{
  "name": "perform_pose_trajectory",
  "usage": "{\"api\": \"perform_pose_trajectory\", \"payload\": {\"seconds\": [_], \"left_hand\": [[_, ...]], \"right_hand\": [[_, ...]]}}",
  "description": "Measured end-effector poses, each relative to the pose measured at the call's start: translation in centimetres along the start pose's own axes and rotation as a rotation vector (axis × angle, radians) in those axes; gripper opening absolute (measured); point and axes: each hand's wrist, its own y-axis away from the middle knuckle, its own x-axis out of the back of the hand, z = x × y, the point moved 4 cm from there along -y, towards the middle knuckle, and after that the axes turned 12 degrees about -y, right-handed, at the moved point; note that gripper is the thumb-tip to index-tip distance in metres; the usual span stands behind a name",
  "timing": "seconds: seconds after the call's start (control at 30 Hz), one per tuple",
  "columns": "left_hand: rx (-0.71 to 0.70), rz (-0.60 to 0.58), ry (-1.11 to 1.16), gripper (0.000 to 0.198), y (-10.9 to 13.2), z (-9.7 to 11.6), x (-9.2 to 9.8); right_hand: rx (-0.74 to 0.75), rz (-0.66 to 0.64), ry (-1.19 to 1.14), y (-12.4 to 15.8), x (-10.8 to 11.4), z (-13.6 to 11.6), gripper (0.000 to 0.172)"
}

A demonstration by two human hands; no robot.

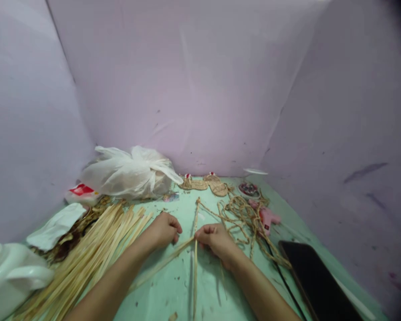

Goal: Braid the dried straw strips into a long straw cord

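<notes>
My right hand (214,240) pinches a thin braid of pale straw-like strips (197,219) between thumb and fingertips, at the spot where its loose ends part. One loose strip (195,281) runs straight down toward me. Another strip (167,261) slants off to the lower left, passing below my left hand (167,229). That hand hovers left of the braid, its fingers loosely bent with thumb and forefinger apart, and nothing shows in them. From the braid's knotted far end, a finished plaited cord leads right into a tangled heap of braided cord (242,214).
Loose flat strips (96,249) lie at left beside a white ceramic pot (10,278). A white plastic bag (133,174) and two small woven sandal-shaped pieces (215,185) sit at the back. On the right are a pink glue gun (269,218) and a dark phone-like slab (316,281).
</notes>
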Motion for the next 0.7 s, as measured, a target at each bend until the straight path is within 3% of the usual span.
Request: {"api": "perform_pose_trajectory", "payload": {"seconds": [0.27,0.4,0.53,0.7], "left_hand": [[-0.053,0.148,-0.394,0.015,0.7,0.7,-0.7],[-0.052,0.069,-0.345,0.014,0.3,0.2,-0.2],[-0.068,-0.031,-0.151,0.011,0.8,0.9,0.9],[-0.087,-0.196,0.052,0.012,1.3,1.5,-0.3]], "right_hand": [[0.002,-0.015,0.027,-0.1,0.4,0.1,0.007],[-0.001,-0.012,0.063,0.0,0.4,0.2,0.008],[0.016,-0.007,0.081,0.0,0.4,0.2,0.009],[0.033,-0.024,0.083,-0.4,0.5,0.5,0.01]]}}
